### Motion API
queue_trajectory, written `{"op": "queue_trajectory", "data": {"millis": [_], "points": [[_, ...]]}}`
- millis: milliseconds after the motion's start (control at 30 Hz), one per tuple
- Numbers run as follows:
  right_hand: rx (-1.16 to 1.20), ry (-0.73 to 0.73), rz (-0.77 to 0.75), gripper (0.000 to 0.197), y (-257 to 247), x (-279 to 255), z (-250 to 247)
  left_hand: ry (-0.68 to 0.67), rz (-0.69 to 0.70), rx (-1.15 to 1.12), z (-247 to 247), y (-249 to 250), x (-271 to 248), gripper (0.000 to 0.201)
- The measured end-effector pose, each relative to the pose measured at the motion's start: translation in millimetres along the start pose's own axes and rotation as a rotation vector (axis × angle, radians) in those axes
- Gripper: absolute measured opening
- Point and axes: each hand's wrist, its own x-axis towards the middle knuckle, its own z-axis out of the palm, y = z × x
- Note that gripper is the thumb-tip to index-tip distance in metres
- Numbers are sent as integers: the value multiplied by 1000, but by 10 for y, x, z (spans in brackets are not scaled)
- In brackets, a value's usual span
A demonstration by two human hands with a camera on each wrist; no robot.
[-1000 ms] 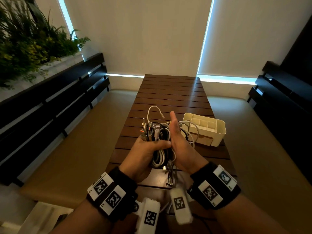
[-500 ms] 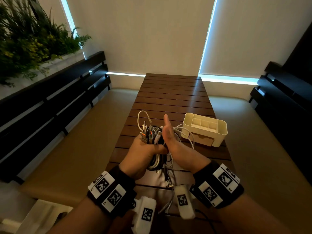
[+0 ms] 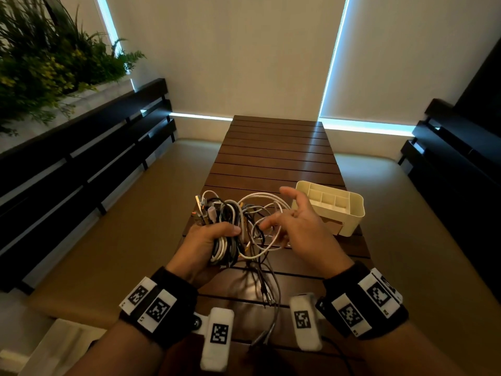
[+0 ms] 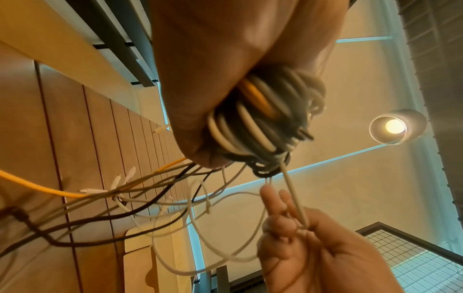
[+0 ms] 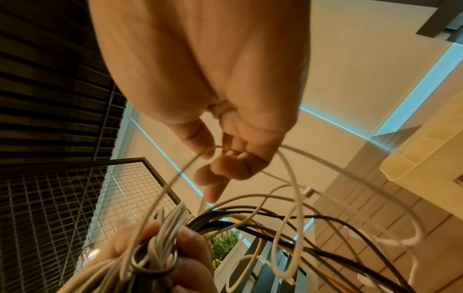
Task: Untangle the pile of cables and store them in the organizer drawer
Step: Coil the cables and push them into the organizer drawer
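Note:
My left hand (image 3: 206,240) grips a tangled bundle of cables (image 3: 229,213), white, grey, black and one yellow, held above the near end of the wooden table (image 3: 276,158). Loose ends hang down to the table. My right hand (image 3: 303,229) is to the right of the bundle with its fingers spread. In the left wrist view the right hand (image 4: 313,257) pinches one white cable (image 4: 293,190) that runs out of the bundle (image 4: 265,119). The cream organizer (image 3: 349,213) stands on the table just beyond the right hand, its front drawer shut.
Dark slatted benches run along both sides of the table, with tan cushions (image 3: 122,226) between them and it. A planter with green plants (image 3: 40,63) sits at the upper left. The far half of the table carries nothing.
My right hand left the bundle, where it lay flat, and moved right, drawing white loops out. The left hand kept its grip on the bundle.

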Motion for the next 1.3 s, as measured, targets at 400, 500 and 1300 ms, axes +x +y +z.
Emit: {"op": "queue_trajectory", "data": {"millis": [400, 500, 1300], "points": [[221, -31, -50, 28, 1, -4, 106, -71, -65, -113, 49, -54, 7, 44], [150, -19, -103, 25, 61, 19, 131, -108, -108, -139, 52, -65, 8, 51], [-500, -116, -564, 27, 207, 120, 253, -104, -24, -57, 64, 91, 162, 35]]}}
